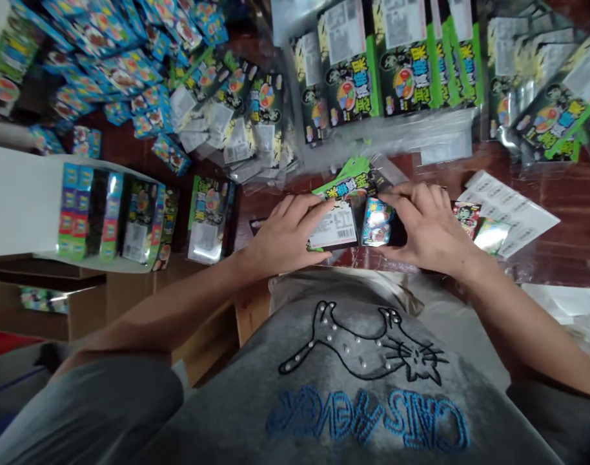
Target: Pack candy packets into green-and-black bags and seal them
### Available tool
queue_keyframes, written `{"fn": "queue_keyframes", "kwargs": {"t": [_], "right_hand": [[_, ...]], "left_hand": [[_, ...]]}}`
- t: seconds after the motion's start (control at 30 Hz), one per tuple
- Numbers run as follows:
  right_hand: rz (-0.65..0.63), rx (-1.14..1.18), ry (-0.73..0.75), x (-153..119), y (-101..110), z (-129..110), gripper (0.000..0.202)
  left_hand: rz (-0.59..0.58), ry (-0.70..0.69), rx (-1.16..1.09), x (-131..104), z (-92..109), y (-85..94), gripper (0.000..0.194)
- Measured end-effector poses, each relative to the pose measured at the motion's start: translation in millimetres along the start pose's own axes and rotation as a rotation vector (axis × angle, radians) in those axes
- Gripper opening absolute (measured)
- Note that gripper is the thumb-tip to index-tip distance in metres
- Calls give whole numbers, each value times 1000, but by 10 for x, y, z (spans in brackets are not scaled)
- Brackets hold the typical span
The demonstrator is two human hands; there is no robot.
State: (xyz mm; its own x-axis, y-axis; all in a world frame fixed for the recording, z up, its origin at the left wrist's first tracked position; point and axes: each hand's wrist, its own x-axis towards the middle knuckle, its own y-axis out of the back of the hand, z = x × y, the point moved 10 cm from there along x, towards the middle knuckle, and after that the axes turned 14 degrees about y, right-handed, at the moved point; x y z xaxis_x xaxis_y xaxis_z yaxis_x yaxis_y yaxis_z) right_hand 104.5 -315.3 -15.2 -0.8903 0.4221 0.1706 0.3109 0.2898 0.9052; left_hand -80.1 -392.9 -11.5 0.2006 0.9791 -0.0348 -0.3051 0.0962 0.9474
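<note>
My left hand (pixel 295 232) is closed around a black-and-green printed box (pixel 337 227), thumb at the near edge and fingers at the far edge. A white label with a barcode faces up on it. Beside it, small shiny blue packs (pixel 377 223) lie between my two hands. My right hand (pixel 428 223) spans them from the right, thumb near and index finger far; a dark area under its palm is partly hidden. Just beyond my hands lie more green-and-black printed cards (pixel 348 184).
A sheet of oval stickers (pixel 512 210) and small colourful packets (pixel 491 236) lie at right. Bagged printed packages (pixel 353 77) line the back. Blue packs (pixel 111 71) are heaped back left. A white carton (pixel 24 200) holds filled boxes, beside another box (pixel 208 219).
</note>
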Motion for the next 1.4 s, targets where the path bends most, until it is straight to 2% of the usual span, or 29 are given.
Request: {"fn": "queue_keyframes", "kwargs": {"t": [0.07, 0.17, 0.2, 0.3, 0.37, 0.47, 0.53, 0.63, 0.77, 0.9, 1.0, 1.07, 1.2, 1.27, 1.33, 1.4], "right_hand": [[67, 43, -86, -5, 40, 77, 92], [243, 87, -286, -10, 62, 208, 104], [303, 115, -333, -7, 39, 209, 100], [461, 233, -422, -18, -60, 129, 64], [569, 276, -485, -80, -54, 85, 47], [761, 273, -576, -187, 76, 74, 46], [812, 278, -583, -152, 121, 61, 53], [756, 240, -536, -39, 122, -5, 57], [592, 151, -440, -115, 155, -41, 61], [358, 335, -258, -173, 84, 5, 53], [367, 305, -199, -216, 122, -49, 47], [373, 214, -203, -245, 91, -158, 55], [211, 126, -151, -296, -139, -371, 88], [146, 80, -136, -383, -131, -271, 97], [100, 5, -164, -500, -20, -1, 106], [49, -59, -184, -592, 117, 292, 104]], "left_hand": [[-17, 13, -28, -7, 16, -5, 96], [-9, 79, -75, -2, 80, -18, 99], [10, 101, -87, 4, 111, -17, 100], [87, 180, -113, 24, 149, 0, 97], [126, 243, -125, 27, 118, 9, 93], [136, 269, -137, 18, 141, -16, 95], [136, 230, -154, 16, 239, -36, 101], [175, 239, -171, 22, 305, -18, 104], [181, 265, -116, 27, 215, 10, 94], [97, 138, -52, 23, 198, -31, 93], [74, 30, -74, 23, 270, -37, 95], [84, 14, -119, 36, 295, -25, 98], [85, 19, -185, 60, 306, -39, 99], [39, 17, -168, 80, 297, -97, 98], [-28, 34, -138, 112, 258, -173, 99], [-80, 47, -114, 148, 225, -230, 100]]}}
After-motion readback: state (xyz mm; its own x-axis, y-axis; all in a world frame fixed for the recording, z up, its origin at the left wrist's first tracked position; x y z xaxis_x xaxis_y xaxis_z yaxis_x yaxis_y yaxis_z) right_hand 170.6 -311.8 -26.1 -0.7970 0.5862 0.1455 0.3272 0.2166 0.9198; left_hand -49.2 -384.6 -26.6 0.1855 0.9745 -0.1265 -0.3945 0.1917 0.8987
